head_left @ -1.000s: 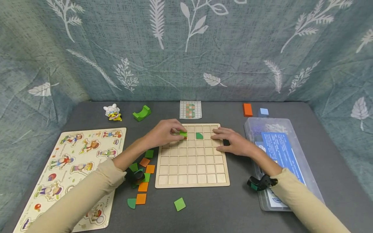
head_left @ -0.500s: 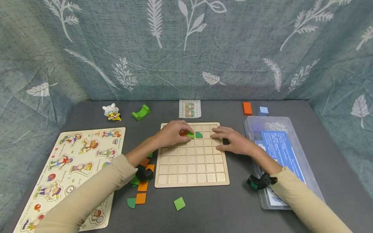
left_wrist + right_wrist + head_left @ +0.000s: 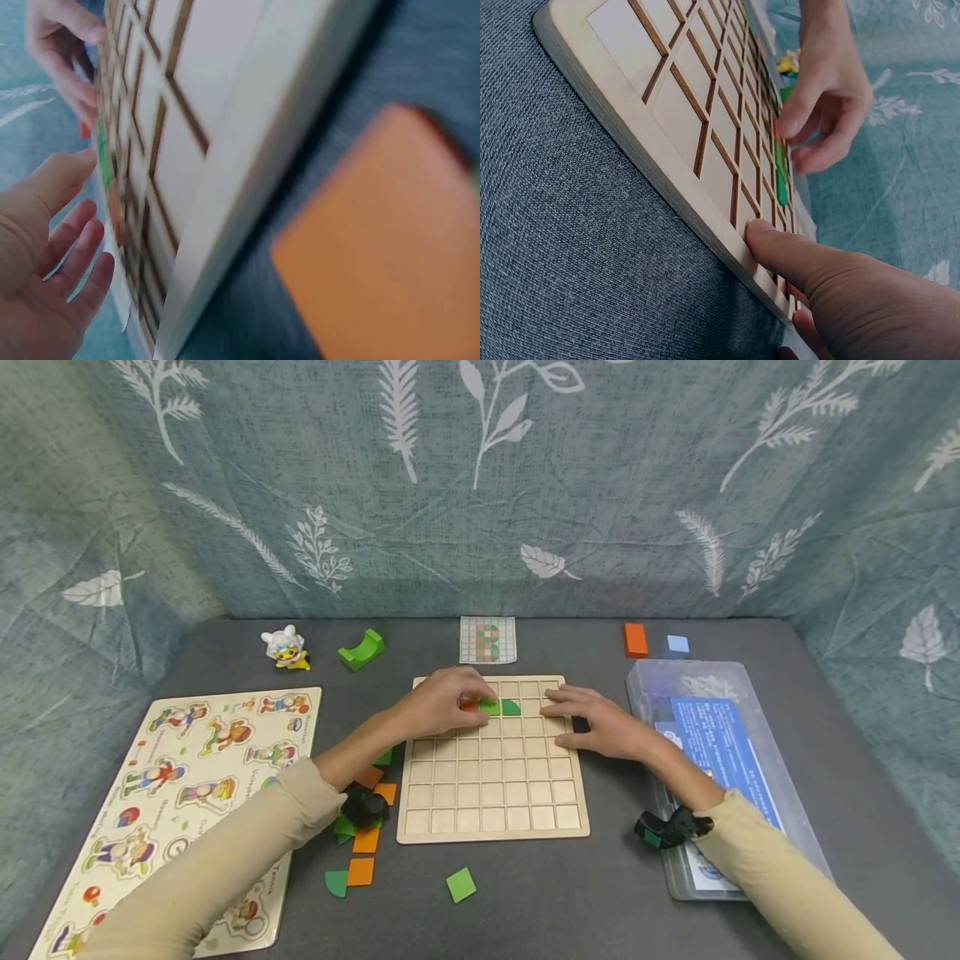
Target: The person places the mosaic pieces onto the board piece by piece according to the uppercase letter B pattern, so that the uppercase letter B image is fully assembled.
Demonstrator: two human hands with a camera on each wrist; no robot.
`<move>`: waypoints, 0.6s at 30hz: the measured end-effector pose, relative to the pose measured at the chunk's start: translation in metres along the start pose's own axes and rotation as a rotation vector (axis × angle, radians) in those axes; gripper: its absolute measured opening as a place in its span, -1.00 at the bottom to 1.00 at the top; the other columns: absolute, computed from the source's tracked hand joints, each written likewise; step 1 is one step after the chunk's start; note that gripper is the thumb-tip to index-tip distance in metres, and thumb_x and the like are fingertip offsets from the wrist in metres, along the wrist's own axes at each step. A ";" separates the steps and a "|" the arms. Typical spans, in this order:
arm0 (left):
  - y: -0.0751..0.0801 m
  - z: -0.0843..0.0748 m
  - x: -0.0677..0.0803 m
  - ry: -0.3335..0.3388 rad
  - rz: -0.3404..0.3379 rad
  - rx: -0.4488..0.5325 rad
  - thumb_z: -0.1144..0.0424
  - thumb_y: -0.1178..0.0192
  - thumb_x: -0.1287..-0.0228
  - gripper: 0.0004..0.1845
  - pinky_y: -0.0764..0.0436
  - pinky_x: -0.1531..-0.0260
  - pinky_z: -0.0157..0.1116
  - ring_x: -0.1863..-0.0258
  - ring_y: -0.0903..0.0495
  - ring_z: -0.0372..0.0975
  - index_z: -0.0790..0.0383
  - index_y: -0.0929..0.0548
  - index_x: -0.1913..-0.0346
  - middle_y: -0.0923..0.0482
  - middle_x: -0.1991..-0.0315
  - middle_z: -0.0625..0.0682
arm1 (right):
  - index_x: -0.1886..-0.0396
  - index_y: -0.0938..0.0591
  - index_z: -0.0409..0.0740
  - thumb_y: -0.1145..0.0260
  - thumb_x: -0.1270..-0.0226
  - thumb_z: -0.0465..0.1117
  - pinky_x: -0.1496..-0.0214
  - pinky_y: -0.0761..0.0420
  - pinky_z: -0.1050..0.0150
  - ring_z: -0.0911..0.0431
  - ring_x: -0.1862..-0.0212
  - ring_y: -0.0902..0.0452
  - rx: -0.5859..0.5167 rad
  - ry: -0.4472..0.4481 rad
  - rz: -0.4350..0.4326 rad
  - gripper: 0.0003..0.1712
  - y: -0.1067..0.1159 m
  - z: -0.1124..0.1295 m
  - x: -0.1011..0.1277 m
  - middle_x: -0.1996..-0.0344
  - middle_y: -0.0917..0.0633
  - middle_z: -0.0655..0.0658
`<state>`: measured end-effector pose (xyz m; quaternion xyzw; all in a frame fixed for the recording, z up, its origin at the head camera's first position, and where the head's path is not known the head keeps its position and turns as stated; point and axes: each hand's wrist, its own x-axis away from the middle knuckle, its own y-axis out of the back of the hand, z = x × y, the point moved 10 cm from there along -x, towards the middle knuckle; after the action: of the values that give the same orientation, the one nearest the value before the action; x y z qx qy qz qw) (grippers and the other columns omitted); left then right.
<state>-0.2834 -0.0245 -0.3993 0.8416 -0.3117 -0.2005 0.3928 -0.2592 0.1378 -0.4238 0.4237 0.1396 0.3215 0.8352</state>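
A wooden grid board lies in the middle of the grey table. My left hand hovers over its top row, fingertips touching an orange tile and a green tile that lie side by side in the cells. A green quarter-circle tile sits just to their right. In the left wrist view the left hand has relaxed fingers beside the board. My right hand lies flat on the board's right edge, its fingers pressing the rim.
Loose orange and green tiles lie left of the board, and a green square in front. A pattern card, green arch block, toy figure, orange block and blue block line the back. Character puzzle left, plastic box right.
My left hand has carried the green tile rightward along the top row; it now lies beside the quarter-circle tile, with the orange tile showing to its left. The right hand has stayed put.
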 end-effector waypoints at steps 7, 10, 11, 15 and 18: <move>0.029 0.014 0.053 0.121 -0.018 -0.015 0.22 -0.33 -0.22 -0.65 -0.55 0.16 -0.15 0.13 -0.57 -0.09 0.20 -0.66 -0.06 -0.62 0.04 0.10 | -0.27 -0.52 -0.24 -0.35 -0.29 -0.20 -0.43 -0.13 -0.27 -0.29 -0.49 -0.06 0.004 -0.003 -0.002 -0.44 0.002 -0.001 0.001 -0.42 -0.32 -0.33; 0.037 0.024 0.079 0.153 -0.024 -0.061 0.23 -0.34 -0.21 -0.66 -0.54 0.18 -0.15 0.14 -0.57 -0.11 0.21 -0.66 -0.05 -0.63 0.04 0.09 | -0.27 -0.52 -0.24 -0.35 -0.28 -0.20 -0.43 -0.13 -0.27 -0.29 -0.48 -0.06 0.004 -0.004 -0.004 -0.44 0.002 -0.001 0.001 -0.41 -0.32 -0.33; 0.038 0.027 0.087 0.161 -0.028 -0.080 0.24 -0.34 -0.20 -0.67 -0.55 0.17 -0.16 0.15 -0.58 -0.12 0.20 -0.67 -0.04 -0.63 0.05 0.08 | -0.27 -0.52 -0.25 -0.35 -0.28 -0.21 -0.43 -0.13 -0.27 -0.29 -0.48 -0.07 0.004 -0.004 -0.004 -0.44 0.003 -0.001 0.001 -0.41 -0.32 -0.33; 0.042 0.038 0.109 0.199 -0.041 -0.121 0.25 -0.36 -0.18 -0.70 -0.58 0.16 -0.19 0.15 -0.59 -0.16 0.18 -0.69 0.00 -0.65 0.06 0.05 | -0.27 -0.52 -0.25 -0.35 -0.28 -0.22 -0.43 -0.13 -0.27 -0.28 -0.48 -0.07 0.005 -0.004 -0.003 -0.44 0.003 -0.001 0.001 -0.41 -0.32 -0.33; 0.043 0.038 0.118 0.201 -0.052 -0.129 0.27 -0.35 -0.18 -0.71 -0.60 0.15 -0.20 0.14 -0.60 -0.17 0.17 -0.70 0.01 -0.65 0.06 0.04 | -0.27 -0.52 -0.24 -0.35 -0.28 -0.21 -0.43 -0.13 -0.27 -0.28 -0.48 -0.07 0.006 -0.002 -0.002 -0.44 0.002 -0.001 0.001 -0.41 -0.32 -0.33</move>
<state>-0.2363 -0.1470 -0.3996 0.8383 -0.2355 -0.1448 0.4700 -0.2599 0.1403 -0.4226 0.4262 0.1402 0.3199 0.8345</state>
